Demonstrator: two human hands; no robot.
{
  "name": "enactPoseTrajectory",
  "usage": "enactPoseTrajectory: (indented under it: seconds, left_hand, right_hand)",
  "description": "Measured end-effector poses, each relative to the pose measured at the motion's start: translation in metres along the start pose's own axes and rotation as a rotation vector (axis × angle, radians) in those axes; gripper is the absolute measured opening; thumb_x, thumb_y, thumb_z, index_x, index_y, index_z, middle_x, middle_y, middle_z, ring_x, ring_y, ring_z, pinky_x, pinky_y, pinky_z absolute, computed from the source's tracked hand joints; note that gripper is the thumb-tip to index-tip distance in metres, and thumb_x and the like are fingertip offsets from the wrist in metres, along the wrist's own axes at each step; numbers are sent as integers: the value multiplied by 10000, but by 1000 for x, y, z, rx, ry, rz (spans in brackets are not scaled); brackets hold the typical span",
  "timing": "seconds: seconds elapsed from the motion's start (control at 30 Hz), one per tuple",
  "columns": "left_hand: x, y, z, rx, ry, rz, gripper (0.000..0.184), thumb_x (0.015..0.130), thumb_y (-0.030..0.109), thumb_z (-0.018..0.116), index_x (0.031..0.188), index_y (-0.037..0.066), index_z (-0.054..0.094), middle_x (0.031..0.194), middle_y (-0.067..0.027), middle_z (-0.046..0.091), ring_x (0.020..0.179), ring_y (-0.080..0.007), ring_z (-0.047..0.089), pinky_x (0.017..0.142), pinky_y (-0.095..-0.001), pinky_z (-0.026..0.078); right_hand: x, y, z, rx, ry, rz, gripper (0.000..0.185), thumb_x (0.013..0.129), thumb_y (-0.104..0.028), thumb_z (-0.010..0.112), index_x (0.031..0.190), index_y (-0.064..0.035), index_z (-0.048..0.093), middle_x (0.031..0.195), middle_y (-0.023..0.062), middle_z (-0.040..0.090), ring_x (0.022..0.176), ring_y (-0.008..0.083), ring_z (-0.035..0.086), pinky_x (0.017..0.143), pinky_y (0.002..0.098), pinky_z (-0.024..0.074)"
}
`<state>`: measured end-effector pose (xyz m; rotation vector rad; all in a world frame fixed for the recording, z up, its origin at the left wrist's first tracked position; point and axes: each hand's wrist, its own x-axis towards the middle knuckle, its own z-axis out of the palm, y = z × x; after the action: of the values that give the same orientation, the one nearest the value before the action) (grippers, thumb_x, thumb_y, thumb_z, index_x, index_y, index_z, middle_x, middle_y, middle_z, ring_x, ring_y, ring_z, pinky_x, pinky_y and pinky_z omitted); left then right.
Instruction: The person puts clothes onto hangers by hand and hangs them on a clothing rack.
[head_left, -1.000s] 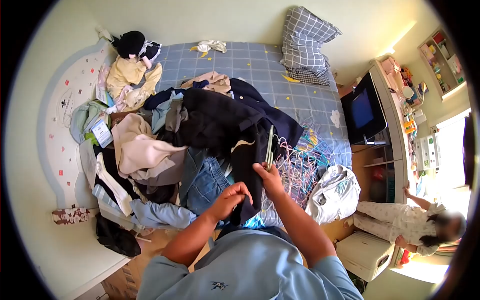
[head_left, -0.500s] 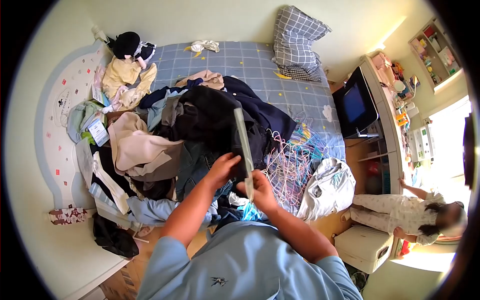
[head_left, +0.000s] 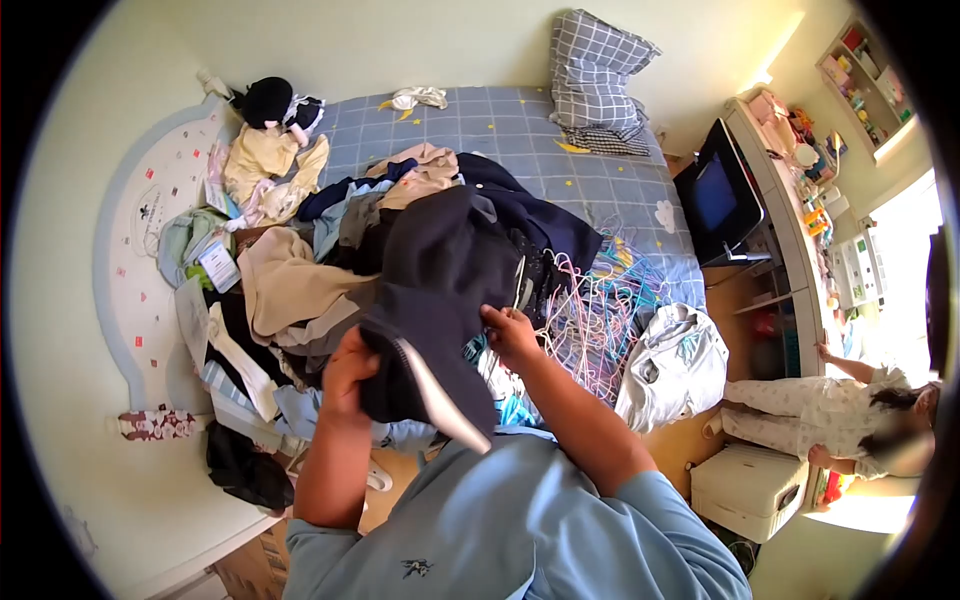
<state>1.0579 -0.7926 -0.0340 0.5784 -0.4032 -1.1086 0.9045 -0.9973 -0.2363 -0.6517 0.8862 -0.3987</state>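
Note:
A black garment with a white stripe (head_left: 440,260) is stretched out in front of me, one end lifted off the clothes pile. My left hand (head_left: 350,372) is closed round its left edge near my body. On its right edge, my right hand (head_left: 512,335) pinches the cloth. The white stripe runs along the raised end facing me. Beneath and around it lie a beige garment (head_left: 285,280), a navy garment (head_left: 560,225) and other clothes. A tangle of coloured wire hangers (head_left: 590,320) sits just right of my right hand.
The blue checked bed (head_left: 490,125) bears a grey checked pillow (head_left: 598,75) and a black-haired doll (head_left: 268,102). A light grey garment (head_left: 672,365) lies at the bed's right edge. Right of it are a television (head_left: 718,195), a white box (head_left: 745,485) and a person (head_left: 800,410).
The black garment has been spread and its near end raised, its white stripe swinging from upright to slanting toward me. My left hand moved left and my hands are farther apart.

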Motion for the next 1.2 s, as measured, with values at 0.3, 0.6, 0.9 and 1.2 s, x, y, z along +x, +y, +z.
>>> enactPoseTrajectory:
  seconds: [0.3, 0.6, 0.9, 1.2]
  left_hand:
    - [-53, 107, -164, 293, 512, 200, 452, 902, 228, 512, 1270, -13, 616, 1254, -159, 681, 1144, -298, 660, 1034, -410, 509]
    - [-1, -3, -286, 1284, 914, 217, 220, 907, 117, 711, 1114, 60, 661, 836, -20, 644, 733, -145, 618, 687, -281, 517]
    - [69, -114, -212, 1934, 555, 107, 962, 682, 254, 911, 1468, 63, 390, 1335, -211, 487, 1183, -407, 553, 948, -455, 513]
    - [114, -83, -239, 1870, 342, 294, 211, 808, 187, 798, 973, 106, 694, 981, -93, 632, 913, -340, 645, 759, -435, 523]
  right_hand:
    - [-74, -91, 55, -31, -153, -304, 289, 916, -37, 712, 865, -153, 452, 636, -55, 457, 442, 58, 383, 400, 215, 282]
    - [-40, -105, 28, -556, -54, -479, 309, 1018, -346, 637, 994, -46, 571, 715, -2, 578, 585, 63, 470, 523, 231, 378]
    - [-71, -55, -13, -707, -19, -286, 276, 1057, -305, 561, 1020, -36, 614, 678, -3, 565, 578, 58, 474, 533, 235, 372]
    - [-73, -55, -6, -767, 55, -328, 227, 1016, -264, 626, 947, -48, 615, 685, -24, 539, 611, 49, 473, 553, 235, 384]
